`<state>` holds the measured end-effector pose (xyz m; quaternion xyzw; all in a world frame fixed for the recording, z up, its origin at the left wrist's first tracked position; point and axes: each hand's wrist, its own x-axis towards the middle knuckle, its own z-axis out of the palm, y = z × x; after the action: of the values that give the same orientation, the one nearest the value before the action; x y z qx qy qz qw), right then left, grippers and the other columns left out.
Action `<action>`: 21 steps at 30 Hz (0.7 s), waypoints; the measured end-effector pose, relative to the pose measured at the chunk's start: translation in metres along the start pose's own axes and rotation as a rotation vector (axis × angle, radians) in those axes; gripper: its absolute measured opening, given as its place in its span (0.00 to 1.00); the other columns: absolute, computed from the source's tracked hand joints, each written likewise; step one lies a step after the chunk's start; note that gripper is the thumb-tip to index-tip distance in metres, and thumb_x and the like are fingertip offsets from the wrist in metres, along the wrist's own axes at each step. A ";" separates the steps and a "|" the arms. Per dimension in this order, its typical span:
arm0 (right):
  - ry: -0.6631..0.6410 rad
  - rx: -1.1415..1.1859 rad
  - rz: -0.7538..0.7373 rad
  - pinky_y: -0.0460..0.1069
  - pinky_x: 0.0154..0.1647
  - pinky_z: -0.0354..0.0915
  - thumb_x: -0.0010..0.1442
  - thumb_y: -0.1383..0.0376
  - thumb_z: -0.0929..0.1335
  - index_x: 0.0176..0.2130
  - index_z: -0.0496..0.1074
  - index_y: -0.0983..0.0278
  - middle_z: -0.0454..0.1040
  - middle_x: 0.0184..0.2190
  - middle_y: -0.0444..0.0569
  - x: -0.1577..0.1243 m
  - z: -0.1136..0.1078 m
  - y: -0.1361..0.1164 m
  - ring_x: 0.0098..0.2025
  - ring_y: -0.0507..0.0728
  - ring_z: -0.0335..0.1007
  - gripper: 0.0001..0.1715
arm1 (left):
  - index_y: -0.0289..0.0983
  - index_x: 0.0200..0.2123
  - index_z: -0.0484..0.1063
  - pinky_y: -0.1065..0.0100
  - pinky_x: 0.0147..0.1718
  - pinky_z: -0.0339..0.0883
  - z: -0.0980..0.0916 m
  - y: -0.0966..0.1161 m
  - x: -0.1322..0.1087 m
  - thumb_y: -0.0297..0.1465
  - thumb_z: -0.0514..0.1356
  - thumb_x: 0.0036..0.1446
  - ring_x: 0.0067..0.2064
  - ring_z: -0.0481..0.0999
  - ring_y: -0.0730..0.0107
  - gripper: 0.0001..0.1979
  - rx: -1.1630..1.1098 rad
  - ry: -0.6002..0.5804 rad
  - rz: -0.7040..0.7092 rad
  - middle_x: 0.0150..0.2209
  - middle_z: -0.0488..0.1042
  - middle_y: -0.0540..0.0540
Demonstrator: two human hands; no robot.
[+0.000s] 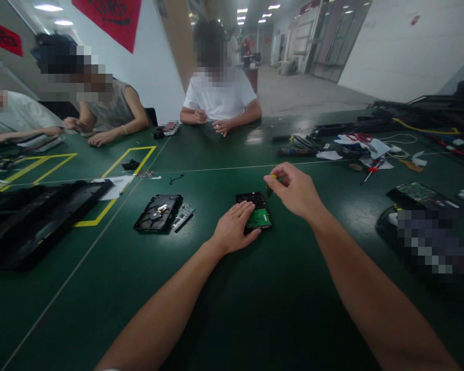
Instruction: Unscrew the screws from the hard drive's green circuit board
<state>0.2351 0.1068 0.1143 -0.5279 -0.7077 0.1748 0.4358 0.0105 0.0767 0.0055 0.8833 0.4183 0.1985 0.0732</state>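
A hard drive (260, 218) with a green circuit board lies on the green table in front of me. My left hand (234, 226) rests flat over its left side, fingers stretched across the top and thumb out along the near edge. At the drive's far right corner, my right hand (294, 189) pinches a small screwdriver (269, 190) with a yellow top and a dark lower part. Its tip points down beside the drive; whether it touches a screw is too small to tell. Left of my hands lies another hard drive (158, 212), beside a loose metal piece (183, 216).
Long black casings (34, 226) lie at the left. A red-handled screwdriver (372, 170), papers and cables lie at the back right; circuit boards (421, 195) are nearer. Across the table sits a person in a white shirt (220, 93), with others to the left.
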 end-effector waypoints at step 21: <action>0.265 -0.119 -0.259 0.60 0.45 0.78 0.70 0.56 0.70 0.64 0.63 0.56 0.76 0.55 0.55 -0.093 0.011 0.024 0.38 0.60 0.78 0.27 | 0.38 0.68 0.68 0.51 0.74 0.57 -0.007 0.061 -0.047 0.52 0.63 0.63 0.73 0.65 0.51 0.37 0.020 -0.015 -0.004 0.72 0.66 0.40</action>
<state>0.2461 0.0342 0.0509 -0.4755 -0.7153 0.0042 0.5121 0.0240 0.0017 0.0159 0.8848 0.4214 0.1872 0.0678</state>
